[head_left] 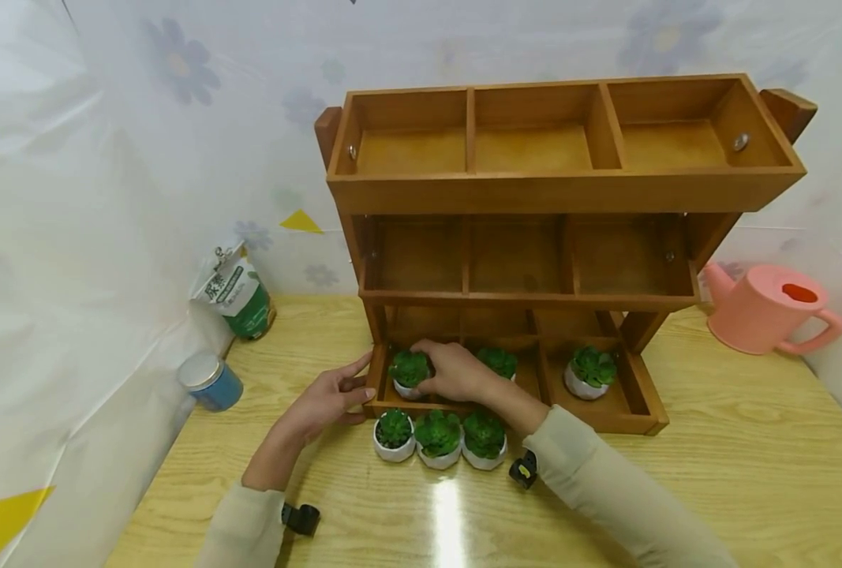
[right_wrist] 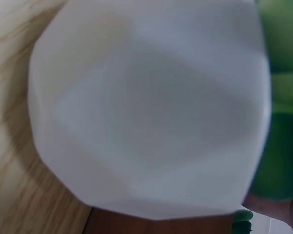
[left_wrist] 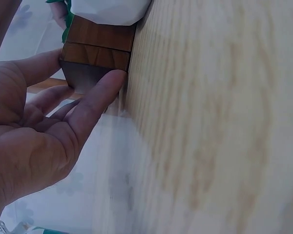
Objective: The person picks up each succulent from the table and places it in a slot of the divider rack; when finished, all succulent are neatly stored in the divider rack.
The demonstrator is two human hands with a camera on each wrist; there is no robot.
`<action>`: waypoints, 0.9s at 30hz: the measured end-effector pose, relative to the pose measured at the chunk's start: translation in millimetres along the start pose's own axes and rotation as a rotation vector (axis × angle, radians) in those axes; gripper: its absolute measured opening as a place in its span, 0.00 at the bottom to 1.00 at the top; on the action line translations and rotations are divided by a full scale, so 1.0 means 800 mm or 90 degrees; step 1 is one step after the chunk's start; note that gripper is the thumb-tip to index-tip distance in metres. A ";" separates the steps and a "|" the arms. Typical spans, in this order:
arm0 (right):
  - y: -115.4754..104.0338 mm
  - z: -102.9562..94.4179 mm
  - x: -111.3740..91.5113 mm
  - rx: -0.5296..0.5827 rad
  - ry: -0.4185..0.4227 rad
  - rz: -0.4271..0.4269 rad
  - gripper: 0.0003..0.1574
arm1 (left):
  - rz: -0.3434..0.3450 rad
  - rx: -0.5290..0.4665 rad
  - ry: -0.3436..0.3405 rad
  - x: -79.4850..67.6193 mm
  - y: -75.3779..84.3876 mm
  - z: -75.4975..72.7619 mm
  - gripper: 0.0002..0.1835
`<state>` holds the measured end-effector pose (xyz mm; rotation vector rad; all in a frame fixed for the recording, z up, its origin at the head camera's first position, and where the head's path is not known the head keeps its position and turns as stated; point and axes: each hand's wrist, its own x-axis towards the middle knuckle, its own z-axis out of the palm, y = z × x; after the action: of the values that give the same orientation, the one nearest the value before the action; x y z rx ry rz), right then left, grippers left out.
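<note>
My right hand [head_left: 454,372] grips a potted succulent [head_left: 409,369] in the left compartment of the wooden shelf's [head_left: 472,408] bottom tier. My left hand [head_left: 326,401] rests at the left front corner of that tier. In the left wrist view its spread fingers [left_wrist: 95,100] touch the corner, and a white pot stands just beyond. Three succulents in white faceted pots [head_left: 438,442] stand in a row before the shelf. One of these pots [right_wrist: 151,112] fills the right wrist view, which hides the right fingers. Two more succulents sit in the middle and right [head_left: 588,373] compartments.
The shelf's upper tiers [head_left: 566,192] overhang the bottom one. To the left are a blue jar [head_left: 211,382] and a clipped green-and-white pouch [head_left: 239,292]. A pink watering can [head_left: 765,312] stands at the right. Patterned sheeting [head_left: 250,118] hangs behind the wooden table [head_left: 364,505].
</note>
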<state>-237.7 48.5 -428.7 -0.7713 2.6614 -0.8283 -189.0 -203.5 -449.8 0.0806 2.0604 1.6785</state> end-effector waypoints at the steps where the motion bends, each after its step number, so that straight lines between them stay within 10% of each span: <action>1: 0.000 0.000 0.000 0.000 -0.001 0.003 0.42 | 0.002 -0.001 -0.001 0.000 0.000 0.000 0.38; 27: 0.007 -0.050 -0.059 0.124 0.015 -0.066 0.40 | 0.004 0.009 -0.002 -0.003 0.000 0.002 0.39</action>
<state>-216.3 96.8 -396.1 -0.8589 2.5298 -1.1110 -186.5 -203.0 -448.8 0.0949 2.0724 1.6669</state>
